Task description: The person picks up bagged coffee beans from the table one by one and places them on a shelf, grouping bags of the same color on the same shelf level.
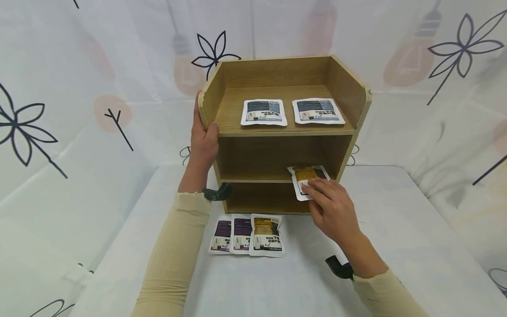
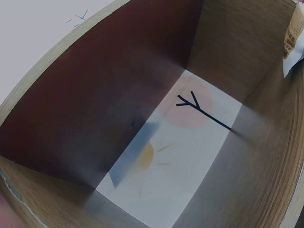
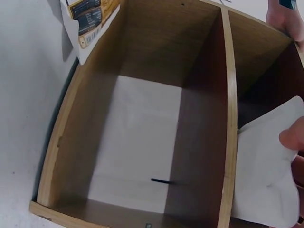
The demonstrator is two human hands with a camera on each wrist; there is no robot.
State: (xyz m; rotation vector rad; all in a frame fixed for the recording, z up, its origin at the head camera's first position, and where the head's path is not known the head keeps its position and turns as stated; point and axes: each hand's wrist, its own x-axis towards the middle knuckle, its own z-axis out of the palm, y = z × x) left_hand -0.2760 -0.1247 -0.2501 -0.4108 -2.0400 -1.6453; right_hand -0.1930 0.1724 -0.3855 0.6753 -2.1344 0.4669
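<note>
A gold-labelled pouch (image 1: 304,173), its print too small to read, is at the right of the middle compartment's mouth — pinched by the right hand (image 1: 331,205). The left hand (image 1: 203,143) grips the shelf unit (image 1: 285,132) on its left side. Two blue-labelled pouches (image 1: 263,112) with bold, unreadable characters lie on top. Near, two purple-labelled pouches (image 1: 240,232) overlap another gold one (image 1: 266,229) — barcode visible.

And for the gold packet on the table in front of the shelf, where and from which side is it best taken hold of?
Probably best to pinch the gold packet by its right edge, coming from the right: that edge looks free, while its left edge overlaps a purple packet and its far edge lies close to the shelf.
</note>
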